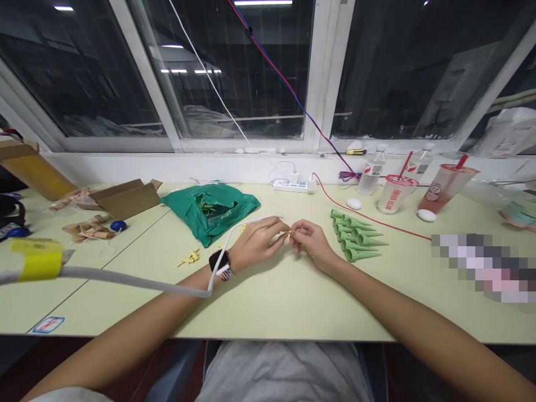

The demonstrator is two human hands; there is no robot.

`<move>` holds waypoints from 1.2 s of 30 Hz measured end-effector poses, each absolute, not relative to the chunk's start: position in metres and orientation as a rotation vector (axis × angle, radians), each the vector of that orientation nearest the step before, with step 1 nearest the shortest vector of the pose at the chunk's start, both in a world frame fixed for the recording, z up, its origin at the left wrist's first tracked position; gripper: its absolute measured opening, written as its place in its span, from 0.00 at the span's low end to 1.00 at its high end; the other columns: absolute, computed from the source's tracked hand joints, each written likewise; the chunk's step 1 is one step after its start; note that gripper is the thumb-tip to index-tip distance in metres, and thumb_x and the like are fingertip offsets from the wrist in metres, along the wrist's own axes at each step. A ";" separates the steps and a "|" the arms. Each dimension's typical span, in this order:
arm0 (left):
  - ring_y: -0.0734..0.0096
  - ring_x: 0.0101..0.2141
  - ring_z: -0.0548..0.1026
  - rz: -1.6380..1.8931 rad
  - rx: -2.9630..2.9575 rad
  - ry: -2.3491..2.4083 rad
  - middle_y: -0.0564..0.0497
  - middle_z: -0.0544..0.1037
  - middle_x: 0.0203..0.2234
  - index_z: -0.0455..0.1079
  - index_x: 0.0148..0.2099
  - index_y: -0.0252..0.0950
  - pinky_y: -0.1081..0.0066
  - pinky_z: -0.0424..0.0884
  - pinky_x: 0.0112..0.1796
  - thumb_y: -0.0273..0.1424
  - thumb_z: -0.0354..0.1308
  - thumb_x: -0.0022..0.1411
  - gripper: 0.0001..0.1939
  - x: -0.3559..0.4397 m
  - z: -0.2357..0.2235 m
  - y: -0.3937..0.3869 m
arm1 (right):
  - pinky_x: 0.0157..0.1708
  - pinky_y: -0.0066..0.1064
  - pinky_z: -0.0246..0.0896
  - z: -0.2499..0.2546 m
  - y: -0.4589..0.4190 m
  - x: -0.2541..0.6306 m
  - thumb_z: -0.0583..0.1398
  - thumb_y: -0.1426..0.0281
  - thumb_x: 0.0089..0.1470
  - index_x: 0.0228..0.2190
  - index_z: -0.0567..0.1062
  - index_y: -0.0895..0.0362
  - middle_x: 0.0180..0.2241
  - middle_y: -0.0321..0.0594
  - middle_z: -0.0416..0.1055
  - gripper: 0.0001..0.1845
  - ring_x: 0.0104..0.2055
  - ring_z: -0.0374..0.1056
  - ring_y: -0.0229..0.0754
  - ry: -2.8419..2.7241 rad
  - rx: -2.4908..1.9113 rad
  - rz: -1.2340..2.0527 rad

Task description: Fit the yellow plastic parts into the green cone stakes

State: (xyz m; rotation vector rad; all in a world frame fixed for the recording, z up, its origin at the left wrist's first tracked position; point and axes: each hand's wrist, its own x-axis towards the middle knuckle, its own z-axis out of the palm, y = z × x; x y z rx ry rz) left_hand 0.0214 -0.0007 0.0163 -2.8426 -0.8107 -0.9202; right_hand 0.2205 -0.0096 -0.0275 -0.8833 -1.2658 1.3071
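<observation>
My left hand (pixel 260 241), with a watch on its wrist, and my right hand (pixel 312 241) meet above the middle of the table. Their fingertips are pinched together around a tiny yellowish piece (pixel 290 232), mostly hidden by the fingers. To the right of my right hand, several green cone-shaped pieces (pixel 355 235) lie in rows, hollow ends facing left. A torn green plastic bag (pixel 226 215), with more green pieces inside, lies beyond my left hand. Small yellow strips (pixel 190 257) are heaped left of the watch.
A grey cable (pixel 138 280) with a yellow tag crosses over my left forearm. Cardboard boxes (pixel 125 199) and wooden pieces (pixel 90 229) lie at the left. A power strip (pixel 293 185) sits by the window; a bottle (pixel 371 172) and drink cups (pixel 396 194) stand at the back right.
</observation>
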 end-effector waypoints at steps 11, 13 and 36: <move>0.67 0.39 0.77 -1.308 -2.890 -0.723 0.48 0.78 0.38 0.73 0.43 0.38 0.67 0.72 0.42 0.27 0.56 0.75 0.05 0.021 -0.005 -0.001 | 0.20 0.29 0.58 -0.035 -0.007 0.211 0.59 0.51 0.63 0.25 0.67 0.54 0.19 0.30 0.65 0.23 0.18 0.61 0.35 -1.360 -0.936 1.280; 0.67 0.38 0.76 -1.312 -2.887 -0.729 0.48 0.78 0.37 0.72 0.43 0.38 0.67 0.72 0.41 0.27 0.56 0.75 0.05 0.021 -0.007 -0.001 | 0.21 0.29 0.56 -0.037 -0.008 0.209 0.57 0.49 0.65 0.23 0.65 0.53 0.17 0.28 0.60 0.26 0.17 0.59 0.35 -1.411 -0.947 1.216; 0.70 0.25 0.80 -1.786 -3.083 -1.323 0.49 0.82 0.26 0.77 0.35 0.35 0.72 0.77 0.30 0.41 0.64 0.70 0.15 0.036 -0.001 -0.014 | 0.35 0.34 0.57 -0.030 -0.019 0.207 0.48 0.53 0.74 0.26 0.66 0.52 0.26 0.36 0.70 0.26 0.30 0.65 0.42 -1.655 -0.939 0.709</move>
